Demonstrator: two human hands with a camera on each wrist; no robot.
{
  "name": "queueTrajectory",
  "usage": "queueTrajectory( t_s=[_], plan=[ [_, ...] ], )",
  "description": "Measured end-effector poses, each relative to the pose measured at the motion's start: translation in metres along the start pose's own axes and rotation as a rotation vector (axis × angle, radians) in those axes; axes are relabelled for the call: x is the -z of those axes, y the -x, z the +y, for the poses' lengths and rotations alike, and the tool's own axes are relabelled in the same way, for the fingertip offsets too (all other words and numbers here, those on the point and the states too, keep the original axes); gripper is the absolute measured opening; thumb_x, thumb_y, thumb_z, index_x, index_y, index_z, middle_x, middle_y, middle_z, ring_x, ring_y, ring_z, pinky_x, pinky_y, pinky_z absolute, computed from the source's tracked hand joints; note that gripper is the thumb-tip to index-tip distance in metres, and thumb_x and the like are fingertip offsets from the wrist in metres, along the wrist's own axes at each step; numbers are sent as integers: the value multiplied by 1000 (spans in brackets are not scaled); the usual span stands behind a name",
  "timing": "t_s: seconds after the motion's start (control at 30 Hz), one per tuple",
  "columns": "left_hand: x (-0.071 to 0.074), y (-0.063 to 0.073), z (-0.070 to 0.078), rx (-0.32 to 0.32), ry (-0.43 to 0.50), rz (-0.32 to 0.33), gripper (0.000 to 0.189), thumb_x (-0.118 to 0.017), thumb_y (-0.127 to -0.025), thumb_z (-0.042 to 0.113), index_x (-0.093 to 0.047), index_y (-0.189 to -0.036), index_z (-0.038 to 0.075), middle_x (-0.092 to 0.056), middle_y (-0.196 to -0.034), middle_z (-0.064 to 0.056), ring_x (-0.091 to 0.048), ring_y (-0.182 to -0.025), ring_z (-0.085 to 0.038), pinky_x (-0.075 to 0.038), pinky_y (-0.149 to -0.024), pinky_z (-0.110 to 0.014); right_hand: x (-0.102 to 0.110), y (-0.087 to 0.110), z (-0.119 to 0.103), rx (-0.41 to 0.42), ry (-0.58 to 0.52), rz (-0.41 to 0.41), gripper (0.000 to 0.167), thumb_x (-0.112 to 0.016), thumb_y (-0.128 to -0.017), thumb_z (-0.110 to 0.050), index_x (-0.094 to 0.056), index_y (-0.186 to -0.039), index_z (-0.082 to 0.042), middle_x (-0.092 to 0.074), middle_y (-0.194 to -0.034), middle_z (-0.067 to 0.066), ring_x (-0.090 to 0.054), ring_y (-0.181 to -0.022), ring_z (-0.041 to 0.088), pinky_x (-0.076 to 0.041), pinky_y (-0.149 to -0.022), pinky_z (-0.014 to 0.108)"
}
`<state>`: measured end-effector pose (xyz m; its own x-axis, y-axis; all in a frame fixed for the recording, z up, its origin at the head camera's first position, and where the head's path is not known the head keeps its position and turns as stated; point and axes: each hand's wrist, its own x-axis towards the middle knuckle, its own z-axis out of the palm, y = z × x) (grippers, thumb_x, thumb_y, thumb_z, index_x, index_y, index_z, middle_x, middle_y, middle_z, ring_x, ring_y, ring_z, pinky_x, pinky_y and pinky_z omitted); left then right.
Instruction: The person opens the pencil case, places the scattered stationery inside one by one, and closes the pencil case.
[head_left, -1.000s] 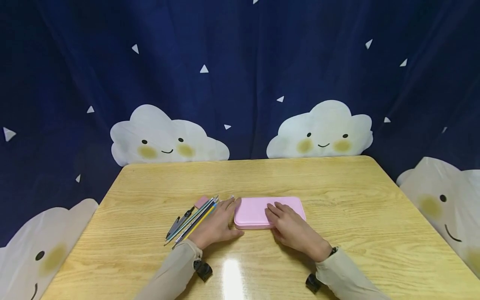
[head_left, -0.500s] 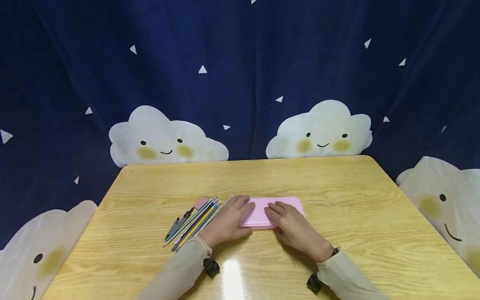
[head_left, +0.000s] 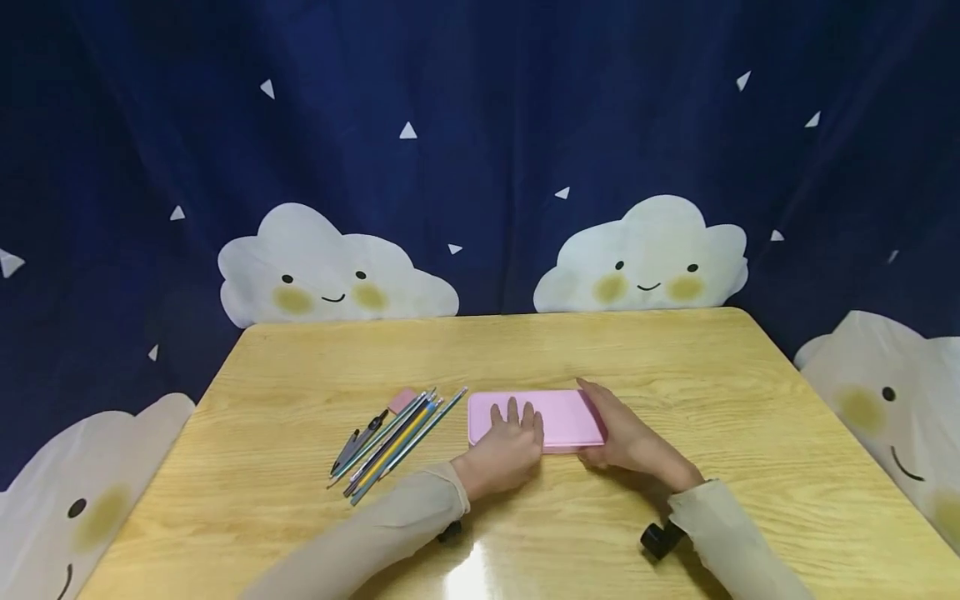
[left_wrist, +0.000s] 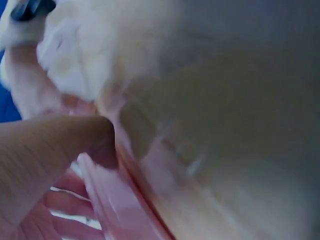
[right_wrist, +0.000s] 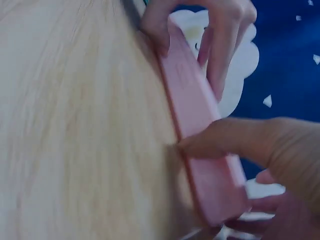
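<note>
A closed pink pencil case (head_left: 570, 419) lies flat on the table, its long side facing me. My left hand (head_left: 504, 457) is over its front left part, fingers spread on the lid and thumb at the front side. Around the right end goes my right hand (head_left: 628, 433), its thumb on the front side (right_wrist: 192, 107) and its other fingers behind that end. The left wrist view is blurred, but the left thumb (left_wrist: 102, 142) shows against the pink side. Part of the lid is hidden under the left hand.
Left of the case lie several pencils (head_left: 405, 437), a drawing compass (head_left: 371, 432) and a pink eraser (head_left: 402, 401). The wooden table (head_left: 675, 358) reaches back to a dark blue curtain (head_left: 480, 167) with clouds on it.
My left hand has come right, off the pencils and onto the front of the case. The right hand has slid from the lid to the case's right end. The case stays about where it was.
</note>
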<state>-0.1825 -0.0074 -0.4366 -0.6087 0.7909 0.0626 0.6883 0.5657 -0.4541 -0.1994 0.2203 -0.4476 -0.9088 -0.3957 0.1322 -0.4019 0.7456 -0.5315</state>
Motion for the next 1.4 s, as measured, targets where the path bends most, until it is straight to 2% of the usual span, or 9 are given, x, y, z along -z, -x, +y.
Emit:
queueTrajectory(
  t_s=[0.13, 0.33, 0.57, 0.63, 0.73, 0.9, 1.03, 1.13, 1.4],
  plan=[
    [3, -8, 8, -16, -136, -23, 48, -51, -95, 31, -56, -132, 0, -58, -130, -18, -59, -113, -37, -55, -78, -47, -2, -6, 15, 46, -89, 35, 109, -90, -56, -8, -29, -146, 5, -46, -133, 26, -48, -119, 40, -38, -99, 55],
    [-1, -10, 7, 6, -121, -20, 49, -50, -95, 31, -54, -135, 3, -57, -132, -15, -58, -115, -36, -54, -79, -47, -5, -7, 33, 44, -201, 24, 110, -93, -58, -23, -32, -148, -4, -49, -137, 16, -49, -120, 30, -40, -97, 46],
    [-3, -4, -16, 49, 213, 65, 56, -73, -77, 34, -56, -124, 9, -57, -122, -7, -55, -109, -27, -47, -84, -41, 3, -9, 35, 64, -145, -7, 105, -92, -59, -25, -36, -146, -4, -47, -141, 17, -46, -126, 35, -36, -102, 53],
    [-7, 2, -22, 82, 305, 88, 62, -76, -72, 34, -54, -125, 11, -54, -124, -9, -51, -111, -29, -45, -87, -44, 6, -8, 30, 112, -69, -21, 97, -90, -62, -21, -41, -143, -3, -43, -143, 21, -40, -130, 39, -33, -104, 56],
    [-15, 12, -32, 157, 446, 63, 77, -77, -71, 35, -46, -138, 12, -46, -138, -16, -45, -124, -38, -39, -99, -52, 6, -7, 16, 300, 116, 19, 81, -87, -63, -17, -51, -134, 1, -43, -141, 27, -37, -129, 47, -31, -103, 61],
    [-29, 22, -50, 254, 718, 16, 89, -80, -73, 38, -38, -145, 7, -41, -143, -21, -38, -132, -37, -34, -107, -47, -5, -12, -22, 541, 384, 61, 68, -79, -66, -16, -58, -127, 4, -53, -131, 28, -48, -121, 48, -39, -99, 57],
    [-35, 25, -56, 248, 857, 30, 92, -83, -70, 34, -38, -145, 7, -42, -142, -19, -39, -131, -34, -37, -105, -46, -19, -17, -48, 524, 537, -32, 61, -76, -75, -14, -53, -128, 6, -54, -128, 31, -51, -116, 51, -44, -93, 57],
    [-39, 25, -58, 244, 916, 38, 94, -84, -66, 32, -39, -145, 8, -42, -140, -19, -42, -127, -33, -40, -102, -46, -30, -18, -59, 519, 681, -31, 57, -75, -78, -14, -53, -126, 8, -55, -123, 32, -54, -112, 50, -48, -87, 56],
    [-43, 24, -63, 247, 966, 16, 95, -86, -64, 30, -40, -144, 5, -46, -139, -16, -48, -123, -29, -45, -97, -40, -49, -15, -79, 505, 1054, 64, 72, -84, -61, -13, -56, -125, 3, -61, -114, 29, -63, -100, 41, -55, -76, 44]
  ],
)
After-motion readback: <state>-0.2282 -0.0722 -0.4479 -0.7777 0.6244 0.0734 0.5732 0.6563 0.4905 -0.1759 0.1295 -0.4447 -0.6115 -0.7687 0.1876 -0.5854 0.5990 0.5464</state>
